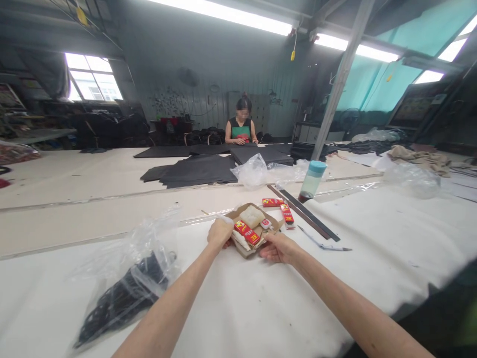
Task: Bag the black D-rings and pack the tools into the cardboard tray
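Observation:
A small open cardboard box (244, 252) sits on the white table covering, between my two hands. My left hand (219, 232) is closed on its left edge. At the front right corner, my right hand (279, 247) holds the rim with the thumb above and the fingers lower down. Inside the box lie a red-and-yellow packet (247, 232), a pale whitish block (251, 217) and a small white item with a red mark (266, 223). Two similar red packets, one flat (273, 202) and one nearer (286, 215), lie just outside the box.
A clear bag of black cords (126, 288) lies front left. To the right are dark strips (309, 214), a pen-like tool (328, 246) and a blue-lidded bottle (313, 180). Black sheets (201, 170) and crumpled plastic (253, 171) lie farther back. A person (241, 127) works across the table.

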The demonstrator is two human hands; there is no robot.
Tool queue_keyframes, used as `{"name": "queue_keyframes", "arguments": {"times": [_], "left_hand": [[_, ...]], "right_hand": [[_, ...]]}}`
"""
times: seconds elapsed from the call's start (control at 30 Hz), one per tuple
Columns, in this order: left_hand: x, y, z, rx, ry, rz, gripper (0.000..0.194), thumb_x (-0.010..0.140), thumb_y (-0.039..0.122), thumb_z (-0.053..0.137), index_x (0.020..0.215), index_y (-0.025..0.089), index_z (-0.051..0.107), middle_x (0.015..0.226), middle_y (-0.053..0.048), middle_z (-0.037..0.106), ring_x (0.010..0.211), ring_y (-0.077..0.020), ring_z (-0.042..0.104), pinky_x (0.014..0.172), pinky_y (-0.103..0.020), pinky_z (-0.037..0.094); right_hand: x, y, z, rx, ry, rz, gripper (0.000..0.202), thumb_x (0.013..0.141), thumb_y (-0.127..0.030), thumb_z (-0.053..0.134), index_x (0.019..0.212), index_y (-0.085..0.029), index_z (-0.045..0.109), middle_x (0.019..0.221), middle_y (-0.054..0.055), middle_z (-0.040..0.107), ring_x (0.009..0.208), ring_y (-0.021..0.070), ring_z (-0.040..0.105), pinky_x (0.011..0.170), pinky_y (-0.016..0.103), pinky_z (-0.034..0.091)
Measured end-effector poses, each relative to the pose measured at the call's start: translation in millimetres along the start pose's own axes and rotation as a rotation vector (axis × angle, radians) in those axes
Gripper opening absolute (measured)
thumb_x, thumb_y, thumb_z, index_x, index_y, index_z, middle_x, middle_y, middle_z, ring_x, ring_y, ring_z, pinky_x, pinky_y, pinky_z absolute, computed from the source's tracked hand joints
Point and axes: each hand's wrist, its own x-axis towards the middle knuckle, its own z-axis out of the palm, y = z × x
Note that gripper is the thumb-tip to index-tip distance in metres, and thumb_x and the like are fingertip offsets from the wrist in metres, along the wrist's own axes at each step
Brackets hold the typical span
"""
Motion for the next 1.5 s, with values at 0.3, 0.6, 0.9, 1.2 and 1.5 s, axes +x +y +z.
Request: {"name": "queue_keyframes", "arguments": {"times": [0.3, 0.6, 0.9, 1.2, 1.5], "left_hand": [[-7.9, -7.5, -3.1, 0.050, 0.080, 0.067, 0.031, 0.073, 0.031, 0.049, 0.096, 0.012, 0.060, 0.062, -0.010, 0.068, 0.048, -0.0244, 0.064, 0.044, -0.029, 0.046], [-62.2, -61.5, -17.5, 0.001, 0.067, 0.063, 0.031, 0.076, 0.026, 0.045, 0.102, 0.013, 0.054, 0.061, -0.006, 0.067, 0.041, -0.0199, 0.060, 0.040, -0.026, 0.042], [-116.9, -107.2, -35.5, 0.072, 0.190, 0.106, 0.020, 0.078, 0.024, 0.046, 0.093, 0.015, 0.056, 0.081, -0.011, 0.069, 0.072, -0.0232, 0.066, 0.056, -0.026, 0.043], [-129.5, -126.5, -39.8, 0.120, 0.192, 0.133, 0.016, 0.078, 0.025, 0.047, 0.086, 0.016, 0.057, 0.069, -0.007, 0.067, 0.069, -0.0238, 0.066, 0.056, -0.026, 0.044], [-127.7, -125.6, -38.1, 0.142, 0.165, 0.110, 0.020, 0.080, 0.031, 0.044, 0.091, 0.016, 0.053, 0.068, -0.006, 0.066, 0.066, -0.0243, 0.066, 0.051, -0.027, 0.043]], "right_hand": [[-18.9, -5.6, 9.4, -0.099, 0.009, -0.015, 0.025, 0.089, -0.033, 0.052, 0.090, -0.010, 0.062, 0.062, 0.002, 0.063, 0.047, 0.0081, 0.058, 0.038, 0.015, 0.043], [-62.3, 32.0, 24.3, -0.130, -0.136, -0.012, 0.016, 0.084, -0.026, 0.048, 0.083, -0.012, 0.057, 0.058, 0.007, 0.066, 0.043, 0.0095, 0.059, 0.034, 0.012, 0.038], [-103.7, 79.2, 50.0, -0.181, -0.247, 0.007, 0.021, 0.087, -0.033, 0.041, 0.076, -0.016, 0.045, 0.056, 0.007, 0.065, 0.040, 0.0088, 0.057, 0.034, 0.012, 0.034], [-120.5, 92.6, 44.1, -0.210, -0.295, -0.035, 0.036, 0.082, -0.053, 0.049, 0.077, -0.017, 0.046, 0.060, 0.006, 0.066, 0.044, 0.0099, 0.059, 0.038, 0.015, 0.036], [-109.5, 74.0, -12.4, -0.370, 0.052, -0.298, 0.031, 0.084, -0.046, 0.046, 0.081, -0.016, 0.052, 0.068, 0.002, 0.063, 0.049, 0.0087, 0.056, 0.046, 0.020, 0.040]]}}
